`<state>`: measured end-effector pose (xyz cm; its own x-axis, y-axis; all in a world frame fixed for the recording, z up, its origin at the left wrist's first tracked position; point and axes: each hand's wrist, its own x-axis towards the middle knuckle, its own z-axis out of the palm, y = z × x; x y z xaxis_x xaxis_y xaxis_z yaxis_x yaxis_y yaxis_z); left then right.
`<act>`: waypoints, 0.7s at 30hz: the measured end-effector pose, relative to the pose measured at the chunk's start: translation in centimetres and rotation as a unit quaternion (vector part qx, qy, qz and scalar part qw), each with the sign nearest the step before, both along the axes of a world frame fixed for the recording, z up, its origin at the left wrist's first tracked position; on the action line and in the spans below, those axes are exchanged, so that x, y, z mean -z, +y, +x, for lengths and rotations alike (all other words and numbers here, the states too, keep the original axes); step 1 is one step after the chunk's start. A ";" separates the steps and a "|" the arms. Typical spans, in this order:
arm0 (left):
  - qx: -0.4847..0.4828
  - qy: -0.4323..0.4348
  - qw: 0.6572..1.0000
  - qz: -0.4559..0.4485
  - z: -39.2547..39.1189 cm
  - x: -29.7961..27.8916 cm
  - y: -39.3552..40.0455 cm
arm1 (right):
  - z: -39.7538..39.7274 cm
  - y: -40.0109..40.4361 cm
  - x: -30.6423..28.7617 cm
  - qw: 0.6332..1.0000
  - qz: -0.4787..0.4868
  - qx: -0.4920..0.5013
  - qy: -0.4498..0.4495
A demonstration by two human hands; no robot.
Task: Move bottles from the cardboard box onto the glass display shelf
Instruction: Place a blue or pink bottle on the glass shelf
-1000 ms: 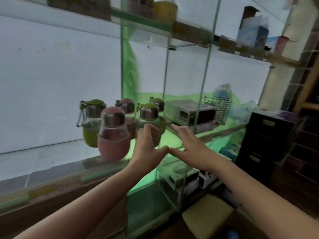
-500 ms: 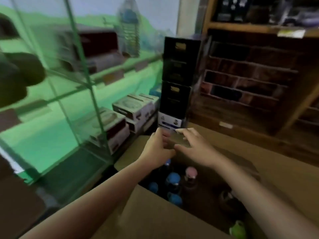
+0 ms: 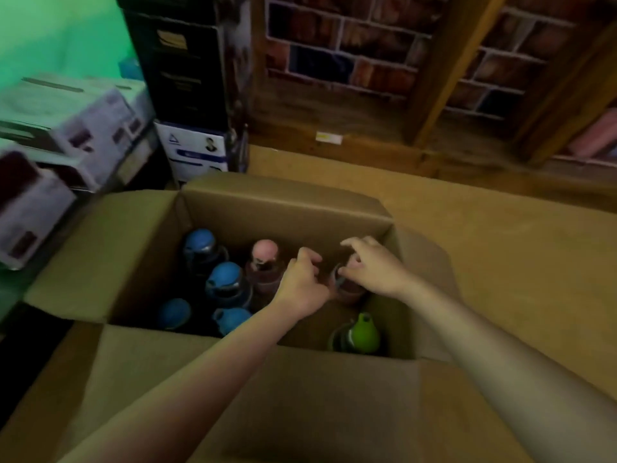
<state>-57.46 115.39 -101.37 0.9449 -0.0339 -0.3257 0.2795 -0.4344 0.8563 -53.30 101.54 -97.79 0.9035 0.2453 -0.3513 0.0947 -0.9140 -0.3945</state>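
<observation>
Filling the lower part of the view, an open cardboard box (image 3: 287, 212) of plain matte brown board sits with its four flaps folded outward on a tan floor (image 3: 500, 248). Behind it run a dark wooden plinth and a brick-patterned wall (image 3: 350, 55); at the far left stand a stack of black cartons (image 3: 187, 61) and white printed cartons (image 3: 83, 115), with green-tinted glass beyond. Rounded bottles stand upright inside the box, their long axes vertical and caps facing up: four with glossy blue caps (image 3: 223, 279) along the left wall, one with a pink cap (image 3: 265, 251) near the middle toward the far wall, one with a green cap (image 3: 365, 332) in the near right corner. Both bare arms reach down into the box. The left hand (image 3: 302, 282) and the right hand (image 3: 374, 269) meet over a dark reddish bottle (image 3: 350, 290) near the right wall, fingers curled around its top; whether they actually grip it is too blurred to tell
</observation>
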 end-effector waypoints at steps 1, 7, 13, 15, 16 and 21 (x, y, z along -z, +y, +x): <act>0.021 0.013 1.000 0.003 0.3 1.0 -1.0 | -0.2 -0.9 0.7 1.000 -0.010 0.002 0.010; 0.098 0.068 0.992 0.042 1.3 3.1 -3.2 | -0.8 -2.8 3.7 0.999 -0.030 -0.015 0.043; 0.101 0.084 0.989 0.066 2.8 3.8 -3.7 | 1.0 -3.1 5.4 0.999 -0.033 0.000 0.030; 0.099 0.086 0.989 0.064 3.3 3.8 -3.6 | 2.1 -2.8 6.0 0.999 -0.041 0.010 0.020; 0.098 0.086 0.989 0.064 3.6 3.9 -3.5 | 2.8 -2.6 6.3 0.999 -0.050 0.012 0.017; 0.083 0.085 0.991 0.059 4.2 4.4 -3.0 | 4.8 -1.5 8.7 0.992 -0.109 0.017 0.066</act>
<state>-53.22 112.40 -105.77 0.8601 -0.1372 -0.4914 0.3318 -0.5812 0.7430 -48.50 100.03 -106.52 0.8532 0.1202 -0.5075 0.0226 -0.9807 -0.1942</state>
